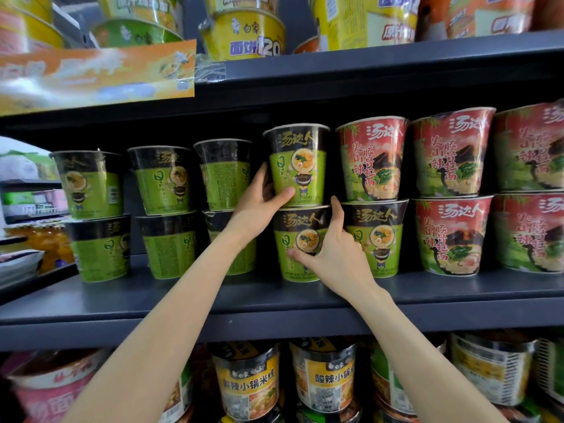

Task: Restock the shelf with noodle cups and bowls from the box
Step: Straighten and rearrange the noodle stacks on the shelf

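On the middle shelf point(274, 296) stand green-and-black noodle cups stacked two high. My left hand point(259, 203) grips the lower part of an upper green cup point(297, 164), thumb across its front and fingers round its left side. That cup sits on a lower green cup point(300, 242). My right hand point(331, 248) holds this lower cup, thumb on its front and fingers along its right side, beside the neighbouring green cup point(377, 239). The box is out of view.
Several more green cups point(164, 209) stand to the left, set further back. Red noodle cups point(451, 193) fill the right of the shelf. Yellow bowls point(244, 35) sit on the shelf above, yellow-labelled cups point(248, 380) on the one below.
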